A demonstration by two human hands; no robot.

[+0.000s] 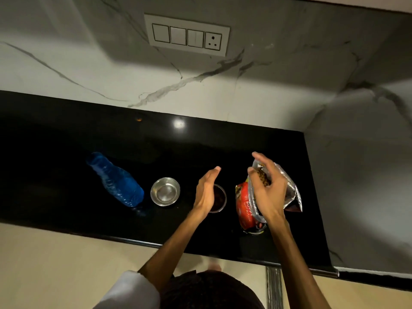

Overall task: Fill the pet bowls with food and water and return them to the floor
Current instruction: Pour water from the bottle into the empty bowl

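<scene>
On the black countertop (66,134), the left hand (206,190), fingers straight, half hides a small steel bowl of brown kibble (219,198); the right hand (266,186) cups kibble above the red foil food bag (245,204); an empty steel bowl (165,191) stands beside a blue plastic bottle (116,180)

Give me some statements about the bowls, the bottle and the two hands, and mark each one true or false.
1. The blue bottle lies on the black counter. True.
2. The steel bowl beside the bottle holds kibble. False: no kibble in it.
3. The left hand grips the food bag. False: its fingers are straight, above the second bowl.
4. The right hand is at the bag's open top. True.
5. The second bowl has dark kibble inside. True.
</scene>
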